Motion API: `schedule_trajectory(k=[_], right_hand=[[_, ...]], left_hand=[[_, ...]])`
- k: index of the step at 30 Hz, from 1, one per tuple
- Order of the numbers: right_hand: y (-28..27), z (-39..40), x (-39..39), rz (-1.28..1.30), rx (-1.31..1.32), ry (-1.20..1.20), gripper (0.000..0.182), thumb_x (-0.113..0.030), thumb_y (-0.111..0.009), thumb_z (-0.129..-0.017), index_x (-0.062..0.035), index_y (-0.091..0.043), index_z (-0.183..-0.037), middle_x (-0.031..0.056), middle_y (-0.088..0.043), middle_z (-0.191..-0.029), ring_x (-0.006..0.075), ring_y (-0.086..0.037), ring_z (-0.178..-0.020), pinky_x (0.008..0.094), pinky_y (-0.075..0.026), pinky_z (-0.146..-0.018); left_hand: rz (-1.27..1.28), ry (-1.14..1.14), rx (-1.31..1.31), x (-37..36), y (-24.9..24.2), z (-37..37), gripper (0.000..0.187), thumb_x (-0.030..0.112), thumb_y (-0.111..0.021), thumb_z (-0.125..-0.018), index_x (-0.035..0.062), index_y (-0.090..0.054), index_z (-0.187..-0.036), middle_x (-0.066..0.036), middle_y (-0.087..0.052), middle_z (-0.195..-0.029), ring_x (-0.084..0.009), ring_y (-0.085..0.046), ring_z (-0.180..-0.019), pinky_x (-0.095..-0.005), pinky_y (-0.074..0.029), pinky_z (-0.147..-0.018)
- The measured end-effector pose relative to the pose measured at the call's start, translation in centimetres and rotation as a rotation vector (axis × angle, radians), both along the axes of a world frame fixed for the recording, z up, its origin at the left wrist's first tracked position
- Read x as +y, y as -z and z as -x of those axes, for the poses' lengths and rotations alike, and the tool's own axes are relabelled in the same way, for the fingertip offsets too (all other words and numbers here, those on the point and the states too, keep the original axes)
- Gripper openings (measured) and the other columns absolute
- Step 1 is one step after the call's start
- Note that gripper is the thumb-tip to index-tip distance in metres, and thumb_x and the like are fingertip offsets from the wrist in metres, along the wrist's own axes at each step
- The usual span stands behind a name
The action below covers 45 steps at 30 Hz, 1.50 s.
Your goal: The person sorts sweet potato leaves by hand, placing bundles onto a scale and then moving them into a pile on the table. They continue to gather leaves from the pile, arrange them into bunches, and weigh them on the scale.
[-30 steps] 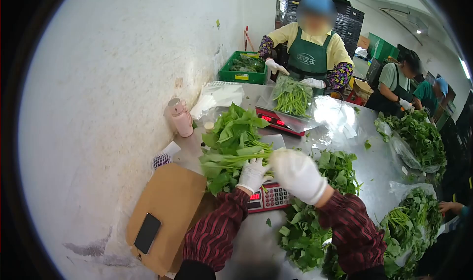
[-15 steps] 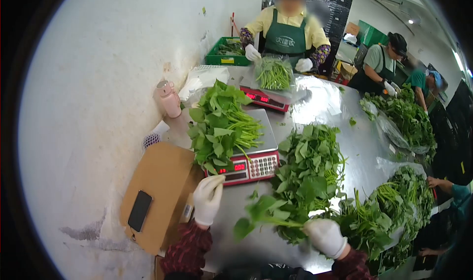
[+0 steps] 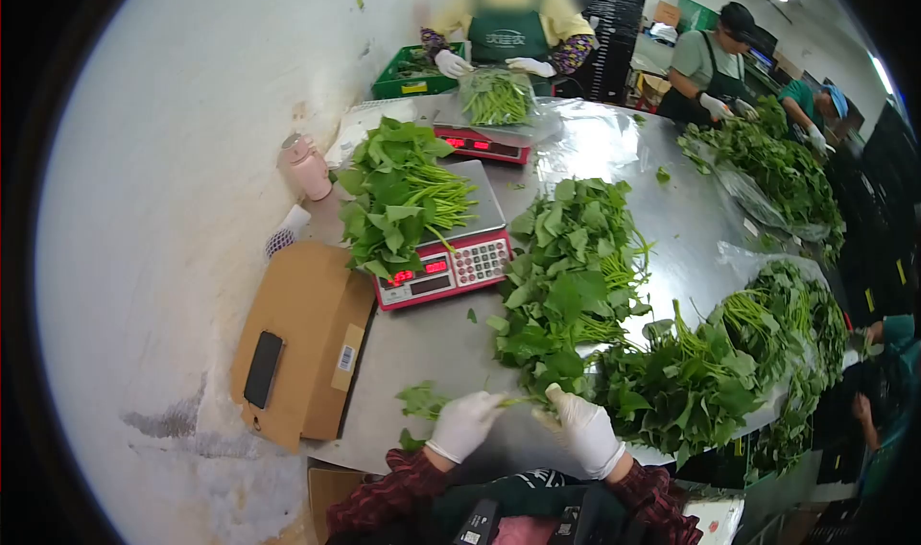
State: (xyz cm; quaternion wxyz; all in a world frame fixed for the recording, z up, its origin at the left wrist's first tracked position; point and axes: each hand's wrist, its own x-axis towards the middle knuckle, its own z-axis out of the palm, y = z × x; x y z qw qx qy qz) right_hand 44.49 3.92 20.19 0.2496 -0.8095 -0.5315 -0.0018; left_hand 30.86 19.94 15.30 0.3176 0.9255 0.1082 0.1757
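Observation:
Low over the metal table (image 3: 379,391), my left hand (image 3: 465,425) and my right hand (image 3: 583,432), both in white gloves, are close together. Between them runs a thin stem of leafy greens (image 3: 422,400), pinched by each hand; its leaves stick out past my left hand. Just beyond my right hand lies a long pile of leafy greens (image 3: 566,276). Farther off, a bunch of leafy greens (image 3: 398,200) rests on a red-and-silver digital scale (image 3: 441,274) with lit red digits.
At left, a cardboard box (image 3: 307,343) carries a phone (image 3: 263,370); a pink bottle (image 3: 305,167) stands behind. More greens (image 3: 691,382) lie at right. Across the table, a co-worker's gloved hands are by a bagged bunch (image 3: 497,99) on a second scale (image 3: 484,146). Other people work at right.
My left hand has come away from the scale, down and right, and now grips the stem. My right hand has moved left with it. The view has shifted, so the table appears higher.

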Motion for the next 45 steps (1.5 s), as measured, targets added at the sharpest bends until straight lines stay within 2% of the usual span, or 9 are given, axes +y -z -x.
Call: schedule_trajectory(k=[10,15,21,26,33,37,40,42,45], right_hand=[[4.3,-1.6,-6.8,-0.011,0.078,0.040,0.022,-0.021,-0.053,-0.089,-0.0082,-0.051,-0.071,0.0121,-0.054,-0.060,0.0321,-0.056,-0.052,0.0412,-0.043,-0.044],[4.2,-1.7,-7.1,0.058,0.140,0.024,0.028,-0.024,-0.054,-0.089,-0.0072,-0.050,-0.067,0.0139,-0.052,-0.059,0.0342,-0.054,-0.052,0.0421,-0.042,-0.045],[4.6,-1.9,-6.4,0.080,0.120,-0.070,0.014,-0.019,-0.054,-0.087,-0.0082,-0.053,-0.078,0.0106,-0.055,-0.065,0.0290,-0.058,-0.060,0.0395,-0.045,-0.050],[5.9,-1.9,-6.8,0.056,0.120,-0.022,0.018,-0.021,-0.055,-0.087,-0.0083,-0.052,-0.075,0.0104,-0.055,-0.061,0.0293,-0.057,-0.055,0.0398,-0.044,-0.048],[6.4,-2.8,-7.2,0.095,0.151,0.079,0.021,-0.025,-0.057,-0.088,-0.0078,-0.053,-0.076,0.0109,-0.057,-0.062,0.0302,-0.057,-0.053,0.0395,-0.044,-0.045],[5.9,-2.4,-4.6,-0.174,0.325,0.239,0.034,-0.030,-0.069,-0.080,-0.0060,-0.061,-0.102,0.0111,-0.062,-0.069,0.0285,-0.062,-0.059,0.0362,-0.048,-0.052],[-1.8,-2.9,-2.4,0.048,0.770,0.181,0.059,-0.032,-0.076,-0.075,-0.0070,-0.055,-0.124,0.0111,-0.064,-0.072,0.0264,-0.063,-0.063,0.0334,-0.050,-0.058],[-2.2,-2.2,-1.0,-0.099,0.732,-0.011,0.056,-0.031,-0.074,-0.077,-0.0075,-0.055,-0.124,0.0102,-0.063,-0.071,0.0249,-0.063,-0.062,0.0328,-0.050,-0.058],[1.3,-0.9,-1.4,-0.292,0.660,-0.326,0.041,-0.028,-0.068,-0.084,-0.0060,-0.060,-0.117,0.0070,-0.060,-0.068,0.0186,-0.061,-0.058,0.0298,-0.048,-0.055]], left_hand=[[-0.051,-0.160,-0.050,0.9,-0.2,-3.1,0.015,0.018,-0.063,-0.081,0.0104,-0.066,-0.094,-0.009,-0.060,-0.080,-0.0281,-0.060,-0.072,-0.0373,-0.048,-0.062],[-0.320,-0.273,-0.263,7.1,-5.3,-7.8,0.018,0.017,-0.065,-0.076,0.0098,-0.066,-0.093,-0.010,-0.059,-0.081,-0.0280,-0.059,-0.076,-0.0383,-0.048,-0.064],[-0.800,-0.521,-0.027,20.6,-10.6,-18.7,0.010,0.018,-0.065,-0.076,0.0097,-0.068,-0.082,-0.007,-0.057,-0.085,-0.0255,-0.058,-0.084,-0.0371,-0.051,-0.067],[-0.900,-0.635,0.357,29.2,-4.6,-23.7,0.014,0.017,-0.058,-0.083,0.0102,-0.070,-0.080,-0.007,-0.064,-0.085,-0.0237,-0.063,-0.083,-0.0351,-0.053,-0.066],[-1.229,-0.700,0.363,26.1,-10.8,-19.1,0.016,0.009,-0.054,-0.079,0.0115,-0.068,-0.072,-0.007,-0.063,-0.075,-0.0200,-0.063,-0.074,-0.0329,-0.052,-0.059],[-0.688,-0.236,-0.076,17.5,-15.5,-8.8,0.005,0.007,-0.058,-0.072,0.0075,-0.060,-0.076,-0.011,-0.054,-0.075,-0.0302,-0.055,-0.070,-0.0411,-0.046,-0.062],[-0.009,0.249,0.228,11.2,-11.8,-3.9,0.017,0.012,-0.065,-0.076,0.0067,-0.066,-0.093,-0.011,-0.061,-0.086,-0.0291,-0.058,-0.083,-0.0348,-0.047,-0.075],[0.443,0.562,0.382,7.5,-6.0,-2.5,0.024,0.022,-0.061,-0.087,0.0005,-0.063,-0.096,-0.013,-0.060,-0.091,-0.0274,-0.058,-0.086,-0.0336,-0.046,-0.078],[0.650,0.638,0.590,2.7,-1.1,-1.2,0.026,0.019,-0.057,-0.090,0.0003,-0.060,-0.107,-0.012,-0.060,-0.095,-0.0223,-0.057,-0.092,-0.0310,-0.044,-0.082]])
